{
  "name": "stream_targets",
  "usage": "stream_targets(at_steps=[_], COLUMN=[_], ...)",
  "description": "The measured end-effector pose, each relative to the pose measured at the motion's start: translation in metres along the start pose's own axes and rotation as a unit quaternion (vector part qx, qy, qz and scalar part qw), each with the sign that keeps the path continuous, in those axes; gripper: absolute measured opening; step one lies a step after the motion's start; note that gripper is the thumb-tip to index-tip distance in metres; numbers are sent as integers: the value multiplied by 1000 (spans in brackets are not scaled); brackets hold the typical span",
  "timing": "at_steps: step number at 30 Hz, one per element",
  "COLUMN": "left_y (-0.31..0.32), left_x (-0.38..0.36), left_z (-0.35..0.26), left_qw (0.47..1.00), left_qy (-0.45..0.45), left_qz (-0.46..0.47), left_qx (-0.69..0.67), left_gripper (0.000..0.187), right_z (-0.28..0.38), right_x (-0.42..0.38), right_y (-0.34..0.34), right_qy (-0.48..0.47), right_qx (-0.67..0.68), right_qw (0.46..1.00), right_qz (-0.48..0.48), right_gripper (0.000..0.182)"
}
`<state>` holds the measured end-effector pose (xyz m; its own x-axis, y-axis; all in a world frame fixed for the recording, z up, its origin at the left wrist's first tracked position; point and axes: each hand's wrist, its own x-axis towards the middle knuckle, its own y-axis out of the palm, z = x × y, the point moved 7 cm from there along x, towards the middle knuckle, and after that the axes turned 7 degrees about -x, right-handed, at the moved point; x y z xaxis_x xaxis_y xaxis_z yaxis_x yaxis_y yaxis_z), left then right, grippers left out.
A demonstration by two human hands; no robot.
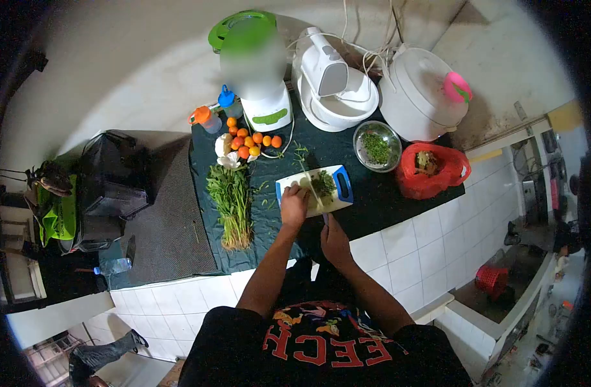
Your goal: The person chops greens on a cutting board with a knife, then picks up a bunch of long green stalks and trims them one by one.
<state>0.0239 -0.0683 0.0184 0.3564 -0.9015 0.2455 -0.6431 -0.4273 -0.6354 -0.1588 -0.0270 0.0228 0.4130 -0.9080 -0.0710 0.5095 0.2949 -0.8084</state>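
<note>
A white cutting board (338, 204) with blue ends lies near the front edge of the dark green cloth. My left hand (294, 204) is closed, pressing on leafy stems at the board's left side; the fingers hide most of what they hold. My right hand (335, 242) grips a knife at the board's near edge, its thin blade (313, 186) reaching across the board beside my left fingers. Chopped green herbs (322, 184) are heaped right of the blade. A bunch of leafy greens (230, 200) with pale roots lies to the left.
Behind the board are small tomatoes (244, 152), garlic (224, 146), a blender (264, 106) and a stand mixer (331, 72). At right stand a bowl (358, 157) of chopped herbs, a red plastic bag (415, 184) and a large white lidded container (415, 97). A bottle (115, 266) lies far left.
</note>
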Motion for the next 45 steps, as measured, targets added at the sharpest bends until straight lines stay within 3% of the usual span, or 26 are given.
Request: stream_targets(at_steps=[2,6,9,12,14,17,21,23,26,29,32,35,39,41,45], left_y=[5,2,-2,-5,-6,-5,-4,-5,-1,0,-10,-6,-10,-9,0], left_x=[-2,-7,-13,-13,-13,-11,-13,-12,-13,-10,-2,-2,-1,-1,1], left_z=[-1,-2,-7,-5,0,1,3,2,7,18,5,9,3,5,22], left_qw=[999,998,989,987,990,994,995,995,996,999,999,999,998,998,999], left_qy=[28,57,130,148,131,97,89,86,81,27,36,39,48,42,-3], left_qz=[14,9,22,35,41,49,38,40,33,29,34,34,33,36,51], left_qx=[29,25,62,55,8,12,6,-12,7,-2,-9,-11,19,11,-17], left_gripper=[17,20,23,23,23,22,22,22,18,14,12,13,14,15,14], right_z=[11,7,8,7,16,8,10,-2,6,17,13,22,18,13,16], right_x=[-10,-9,3,16,15,0,-9,-7,8,19,12,-1,-4,3,22], right_y=[-8,-1,4,10,-2,5,9,23,22,9,8,-2,11,18,20], right_qy=[-72,-51,-27,-16,-86,-88,-41,38,35,0,-37,-39,-25,31,4], right_qx=[-23,-20,17,-58,-17,-33,-17,-46,-47,-13,-35,28,-7,-5,-1], right_qw=[995,998,999,998,992,990,998,998,997,1000,996,998,999,999,1000], right_qz=[-57,-30,-16,8,-92,-106,-46,31,48,-6,-78,-50,-28,10,-14], right_gripper=[40,40,40,47,46,44,43,44,43,42,44,42,43,43,42])
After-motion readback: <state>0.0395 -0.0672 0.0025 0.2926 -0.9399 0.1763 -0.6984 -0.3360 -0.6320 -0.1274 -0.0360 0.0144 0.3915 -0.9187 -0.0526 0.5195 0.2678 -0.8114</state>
